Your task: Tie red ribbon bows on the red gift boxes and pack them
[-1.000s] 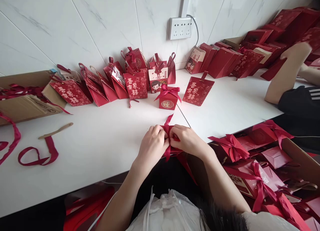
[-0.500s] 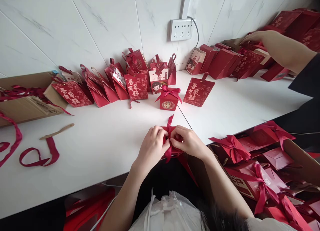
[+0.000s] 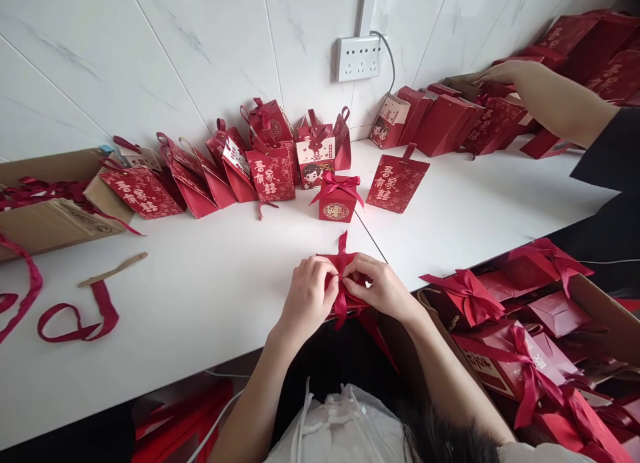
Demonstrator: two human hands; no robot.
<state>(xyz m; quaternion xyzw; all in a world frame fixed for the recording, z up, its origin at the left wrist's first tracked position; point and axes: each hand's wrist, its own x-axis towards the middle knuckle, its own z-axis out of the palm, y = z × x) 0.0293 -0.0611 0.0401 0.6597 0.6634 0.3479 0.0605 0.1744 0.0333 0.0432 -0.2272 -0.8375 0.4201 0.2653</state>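
At the table's front edge lies a red box (image 3: pixel 356 303), largely hidden under my hands. A red ribbon (image 3: pixel 341 311) crosses its top, one end pointing to the wall and the other toward me. My left hand (image 3: pixel 314 286) pinches the ribbon at the middle from the left. From the right, my right hand (image 3: pixel 376 284) pinches it too, the fingertips of both hands almost touching. Just beyond stands a small red box with a bow (image 3: pixel 337 199), and to its right a red bag-shaped box (image 3: pixel 397 181).
Red gift boxes (image 3: pixel 273 176) line the wall. A cardboard box of ribbons (image 3: pixel 60 223), a wooden stick (image 3: pixel 114 270) and loose ribbon (image 3: pixel 106 313) lie left. A full carton (image 3: pixel 607 319) is at right. Another person's hand (image 3: pixel 515 73) reaches among boxes at back right.
My fingertips have drawn closer together at the ribbon's middle, and the ribbon lies a little straighter. The view has shifted slightly.
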